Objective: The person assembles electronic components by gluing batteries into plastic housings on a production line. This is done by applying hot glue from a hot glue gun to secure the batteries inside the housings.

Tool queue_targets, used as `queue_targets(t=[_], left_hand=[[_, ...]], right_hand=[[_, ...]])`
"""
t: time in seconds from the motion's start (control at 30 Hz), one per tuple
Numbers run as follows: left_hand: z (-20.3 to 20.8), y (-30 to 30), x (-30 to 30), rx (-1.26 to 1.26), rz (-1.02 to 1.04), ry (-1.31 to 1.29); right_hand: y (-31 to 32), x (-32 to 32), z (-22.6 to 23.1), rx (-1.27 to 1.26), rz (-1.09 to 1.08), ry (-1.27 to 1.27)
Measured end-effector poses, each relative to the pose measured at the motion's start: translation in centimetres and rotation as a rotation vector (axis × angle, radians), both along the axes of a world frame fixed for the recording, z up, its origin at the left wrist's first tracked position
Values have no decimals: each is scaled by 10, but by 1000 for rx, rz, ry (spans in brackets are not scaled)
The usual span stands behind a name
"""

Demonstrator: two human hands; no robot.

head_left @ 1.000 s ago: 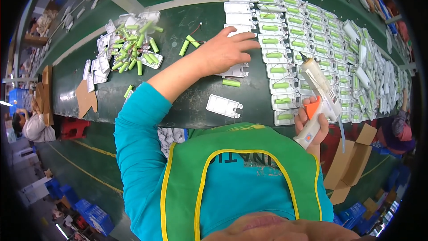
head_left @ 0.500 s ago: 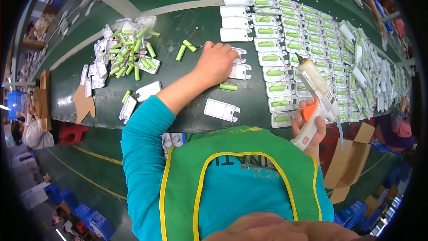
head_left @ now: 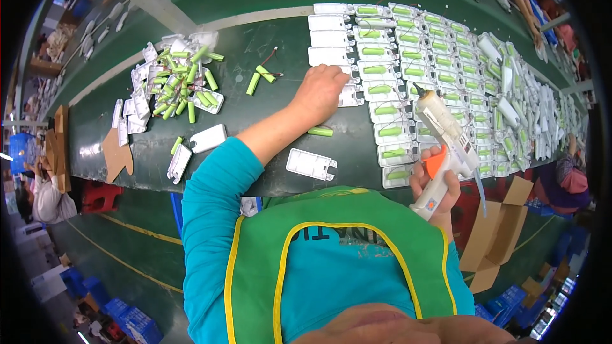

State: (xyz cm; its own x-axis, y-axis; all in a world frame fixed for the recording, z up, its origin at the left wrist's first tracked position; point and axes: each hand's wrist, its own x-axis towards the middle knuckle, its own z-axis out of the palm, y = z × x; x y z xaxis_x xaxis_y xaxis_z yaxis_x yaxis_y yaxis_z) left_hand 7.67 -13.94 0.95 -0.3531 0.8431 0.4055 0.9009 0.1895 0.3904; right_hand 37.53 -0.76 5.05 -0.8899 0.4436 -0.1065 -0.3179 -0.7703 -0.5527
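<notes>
My left hand (head_left: pixel 320 92) is closed over a white plastic casing (head_left: pixel 351 97), its fingers curled at the casing's edge. Most of this casing and the fingertips are hidden beneath the hand. My right hand (head_left: pixel 435 181) grips a white glue gun (head_left: pixel 444 129) with an orange trigger; its dark nozzle tilts up and left over the casings. Beyond my left hand lies a column of white casings (head_left: pixel 328 39). A green battery (head_left: pixel 320 132) shows next to my left forearm, and another open casing (head_left: pixel 311 164) lies nearer the table edge.
Rows of casings with green batteries (head_left: pixel 386 110) fill the table's right side, with a heap of casings (head_left: pixel 556 111) beyond. To the left is a pile of batteries and casings (head_left: pixel 172 83). Loose wired batteries (head_left: pixel 264 74) lie mid-table. An open cardboard box (head_left: pixel 494 236) stands at lower right.
My left hand has shifted slightly right and away from me, and the casing under it sits closer to the column. The glue gun stays in my right hand, nearly unmoved.
</notes>
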Motion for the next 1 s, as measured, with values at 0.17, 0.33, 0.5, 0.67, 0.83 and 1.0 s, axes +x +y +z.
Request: queue_targets(t=[0.17, 0.33, 0.5, 0.67, 0.83, 1.0], left_hand=[[2, -1, 5, 29, -37, 4], [33, -31, 3, 154, -141, 62], [57, -107, 19, -136, -314, -36], [37, -151, 57, -165, -298, -7], [13, -122, 84, -123, -304, 45], [11, -79, 81, -92, -272, 83]], right_hand=[[-6, -2, 14, -1, 50, -42], [-7, -4, 22, -60, 51, -54], [-2, -2, 22, -40, 61, -38], [4, -12, 23, 24, 129, 23], [16, -27, 39, 155, 106, 1], [39, -46, 68, 311, 153, -27]])
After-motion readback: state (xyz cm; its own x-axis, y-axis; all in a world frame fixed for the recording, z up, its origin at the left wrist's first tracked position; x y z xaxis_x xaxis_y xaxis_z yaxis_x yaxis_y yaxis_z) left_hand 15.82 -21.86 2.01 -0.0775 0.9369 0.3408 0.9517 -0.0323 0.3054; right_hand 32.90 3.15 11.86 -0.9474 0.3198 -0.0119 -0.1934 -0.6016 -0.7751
